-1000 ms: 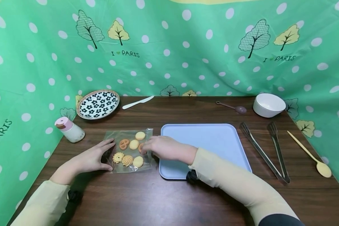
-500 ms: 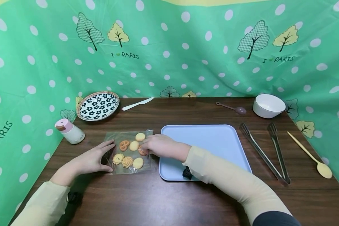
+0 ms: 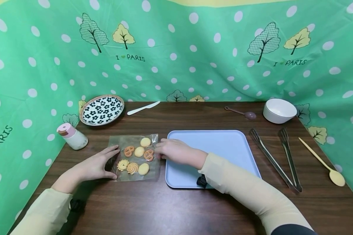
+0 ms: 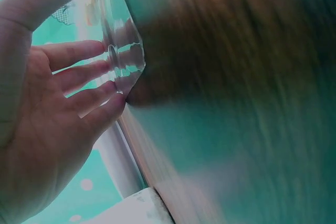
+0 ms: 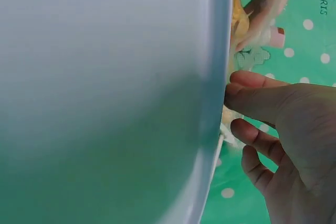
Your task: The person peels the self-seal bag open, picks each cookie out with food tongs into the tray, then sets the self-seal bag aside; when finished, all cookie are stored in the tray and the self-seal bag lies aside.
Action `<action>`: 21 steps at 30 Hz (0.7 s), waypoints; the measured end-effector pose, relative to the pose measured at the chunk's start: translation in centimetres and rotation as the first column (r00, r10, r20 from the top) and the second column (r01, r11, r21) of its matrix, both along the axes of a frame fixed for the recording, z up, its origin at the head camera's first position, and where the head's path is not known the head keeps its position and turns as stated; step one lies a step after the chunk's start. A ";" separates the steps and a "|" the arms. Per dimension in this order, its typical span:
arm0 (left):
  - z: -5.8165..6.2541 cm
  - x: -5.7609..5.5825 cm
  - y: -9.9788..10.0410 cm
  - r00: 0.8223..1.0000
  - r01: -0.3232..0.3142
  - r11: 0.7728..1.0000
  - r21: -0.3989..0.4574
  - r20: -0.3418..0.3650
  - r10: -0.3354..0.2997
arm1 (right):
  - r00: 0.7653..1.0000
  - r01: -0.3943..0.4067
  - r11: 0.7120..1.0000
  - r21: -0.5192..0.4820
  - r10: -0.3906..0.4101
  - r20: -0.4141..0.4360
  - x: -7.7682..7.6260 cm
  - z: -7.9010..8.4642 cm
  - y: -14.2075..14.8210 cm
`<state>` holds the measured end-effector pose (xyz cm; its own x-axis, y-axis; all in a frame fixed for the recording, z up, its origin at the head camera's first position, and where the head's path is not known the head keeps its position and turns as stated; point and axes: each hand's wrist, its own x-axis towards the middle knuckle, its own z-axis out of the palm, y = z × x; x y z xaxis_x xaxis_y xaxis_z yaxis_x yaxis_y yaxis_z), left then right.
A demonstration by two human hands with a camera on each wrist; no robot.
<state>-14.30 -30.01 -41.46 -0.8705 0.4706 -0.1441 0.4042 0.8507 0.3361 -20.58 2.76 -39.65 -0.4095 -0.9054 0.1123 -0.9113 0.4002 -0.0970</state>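
Observation:
A clear plastic bag (image 3: 122, 178) lies flat on the table. Inside it are several cookies, among them a flower-shaped cookie (image 3: 123, 165), a swirl cookie (image 3: 132, 168), and two pretzel-shaped ones, one of them a pretzel cookie (image 3: 148, 155) near the right edge. My left hand (image 3: 94, 165) spans the bag's left edge, thumb and fingers spread; in the left wrist view its straight fingertips touch the film. At the bag's right edge sits my right hand (image 3: 173, 151), thumb and forefinger close together with the other fingers loosely bent. I cannot tell whether they pinch the film.
A blue tray (image 3: 217, 147) lies under the right forearm. Behind are a flower-patterned plate (image 3: 102, 110), white knife (image 3: 143, 107), purple spoon (image 3: 248, 115) and white bowl (image 3: 280, 111). A pink-capped jar (image 3: 76, 138) stands left; metal tongs (image 3: 272, 160) and a yellow spoon (image 3: 336, 177) lie right.
My right hand has drawn back to the right from over the right pretzel cookie, which now shows whole in the bag. My left hand stays at the left edge.

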 end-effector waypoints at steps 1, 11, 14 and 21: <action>0.0 0.0 0.0 1.000 0.001 1.000 0.001 0.000 -0.001 | 1.000 0.006 1.000 0.006 -0.006 -0.004 -0.1 0.0 -0.1; 0.0 0.0 0.1 1.000 0.006 1.000 -0.005 -0.011 -0.006 | 0.997 0.078 0.996 0.033 -0.078 0.011 -2.7 -0.4 -2.5; -0.1 0.0 0.1 1.000 0.004 1.000 -0.004 -0.014 -0.004 | 0.996 0.094 0.994 0.055 -0.094 -0.007 -3.5 -0.7 -2.7; -0.1 0.0 0.1 1.000 0.008 1.000 -0.005 -0.016 -0.008 | 0.991 0.113 0.993 0.043 -0.110 -0.074 -3.9 -0.6 -1.6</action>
<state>-14.33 -29.88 -41.59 -0.8690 0.4767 -0.1329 0.4160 0.8491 0.3255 -24.50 1.13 -40.25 -0.5008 -0.8594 0.1031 -0.8646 0.5023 -0.0120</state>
